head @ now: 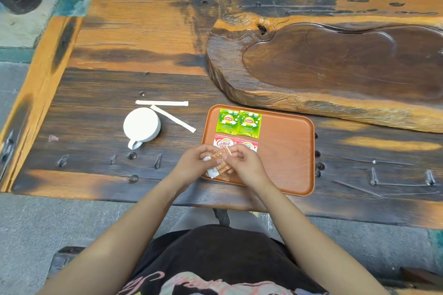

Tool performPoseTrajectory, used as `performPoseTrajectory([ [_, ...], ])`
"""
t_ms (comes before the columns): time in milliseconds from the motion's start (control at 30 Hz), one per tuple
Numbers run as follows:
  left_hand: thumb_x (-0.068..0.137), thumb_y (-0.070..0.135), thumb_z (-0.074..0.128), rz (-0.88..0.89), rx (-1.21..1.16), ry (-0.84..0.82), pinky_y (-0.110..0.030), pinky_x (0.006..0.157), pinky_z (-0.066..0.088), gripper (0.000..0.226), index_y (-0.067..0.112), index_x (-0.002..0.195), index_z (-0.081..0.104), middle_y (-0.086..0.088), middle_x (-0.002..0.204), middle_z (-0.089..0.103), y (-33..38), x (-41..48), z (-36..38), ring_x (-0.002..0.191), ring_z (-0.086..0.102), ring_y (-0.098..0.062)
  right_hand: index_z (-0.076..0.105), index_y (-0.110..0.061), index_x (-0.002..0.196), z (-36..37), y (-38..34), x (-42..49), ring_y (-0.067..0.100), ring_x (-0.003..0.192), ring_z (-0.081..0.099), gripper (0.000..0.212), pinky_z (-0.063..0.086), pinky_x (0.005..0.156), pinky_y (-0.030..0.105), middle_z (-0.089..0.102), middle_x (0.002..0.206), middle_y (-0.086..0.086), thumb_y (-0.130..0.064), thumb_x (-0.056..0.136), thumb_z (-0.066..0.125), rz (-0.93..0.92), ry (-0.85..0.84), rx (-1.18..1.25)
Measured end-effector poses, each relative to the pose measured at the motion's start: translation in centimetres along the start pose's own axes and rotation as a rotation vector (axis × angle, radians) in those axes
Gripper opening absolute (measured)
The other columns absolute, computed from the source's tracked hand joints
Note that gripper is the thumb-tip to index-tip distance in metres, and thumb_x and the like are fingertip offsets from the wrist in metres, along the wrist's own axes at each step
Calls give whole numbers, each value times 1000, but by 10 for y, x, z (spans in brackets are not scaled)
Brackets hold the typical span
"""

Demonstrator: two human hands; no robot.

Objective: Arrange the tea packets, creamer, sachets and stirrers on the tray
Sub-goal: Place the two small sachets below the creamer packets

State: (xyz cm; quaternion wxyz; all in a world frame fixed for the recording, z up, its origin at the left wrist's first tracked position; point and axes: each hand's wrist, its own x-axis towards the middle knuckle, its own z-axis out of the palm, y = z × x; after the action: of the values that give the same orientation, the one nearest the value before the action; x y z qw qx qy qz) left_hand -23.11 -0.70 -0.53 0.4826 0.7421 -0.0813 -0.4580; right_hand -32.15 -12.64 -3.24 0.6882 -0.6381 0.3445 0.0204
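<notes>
An orange-brown tray (285, 151) lies on the wooden table. Two green tea packets (238, 123) sit side by side at its far left corner. Just below them lie two red and white creamer packets (224, 142), partly hidden by my hands. My left hand (195, 161) and my right hand (244, 163) meet over the tray's near left corner, both gripping small tan and white sachets (219, 163). Two white paper-wrapped stirrers (167, 109) lie on the table left of the tray, one level, one slanted.
A white cup (141, 126) stands upside down left of the tray, touching the slanted stirrer. A large carved wooden slab (335, 67) fills the far right of the table. The table's near edge runs just below my wrists.
</notes>
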Motion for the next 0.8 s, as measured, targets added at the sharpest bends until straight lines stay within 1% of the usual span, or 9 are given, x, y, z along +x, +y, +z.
performPoseTrajectory([
  [100,83,3,63,-71,-147,33,-12,52,50,24,6,107,61,-9,84,64,3,4,6,64,63,-9,55,-14,77,-11,0,-4,-1,42,58,19,50,43,12,59,70,8,1,87,60,47,76,153],
  [200,83,1,63,-76,-94,57,-9,47,47,18,4,100,63,-3,74,61,2,8,12,50,60,4,53,-16,79,-20,5,-10,8,52,60,21,53,48,18,58,74,4,2,86,61,61,76,110],
  [300,81,4,66,-7,4,44,-6,49,44,14,10,94,67,3,68,57,4,10,20,47,54,9,56,-15,94,-32,4,-13,9,54,55,20,50,53,19,58,76,0,0,84,64,1,48,-15],
  [367,81,7,67,33,18,31,-7,53,46,13,15,91,69,4,70,58,8,13,25,50,54,8,59,-16,91,-40,2,-12,1,48,54,20,48,49,14,60,75,1,1,83,64,-16,63,-23],
  [433,80,7,67,68,38,81,-15,61,51,13,16,90,68,1,75,62,8,15,28,57,59,0,59,-20,83,-46,3,-11,3,53,58,23,51,54,19,63,79,6,3,82,64,5,161,-12],
  [533,79,6,67,197,430,257,-19,75,47,18,10,96,69,-6,90,68,-7,17,23,80,63,-16,56,-20,77,-51,13,-13,19,72,60,24,51,71,38,65,89,13,2,82,65,83,312,-34],
  [600,79,6,65,254,646,239,-18,79,39,21,9,100,69,-9,98,68,-23,16,19,94,59,-23,56,-20,76,-46,22,-17,20,72,59,24,49,70,34,66,89,17,1,81,66,107,318,-69],
  [700,82,14,63,285,803,157,-26,92,36,27,17,109,67,-5,110,62,-43,15,21,110,49,-21,60,-13,85,-30,31,-19,25,73,60,14,47,69,30,70,89,21,-2,80,67,93,322,-167],
  [800,82,12,63,304,859,145,-27,94,35,26,13,107,67,-7,113,58,-53,17,25,112,46,-24,63,-6,93,-19,36,-14,9,55,51,12,35,52,15,61,64,0,-4,81,65,55,313,-281],
])
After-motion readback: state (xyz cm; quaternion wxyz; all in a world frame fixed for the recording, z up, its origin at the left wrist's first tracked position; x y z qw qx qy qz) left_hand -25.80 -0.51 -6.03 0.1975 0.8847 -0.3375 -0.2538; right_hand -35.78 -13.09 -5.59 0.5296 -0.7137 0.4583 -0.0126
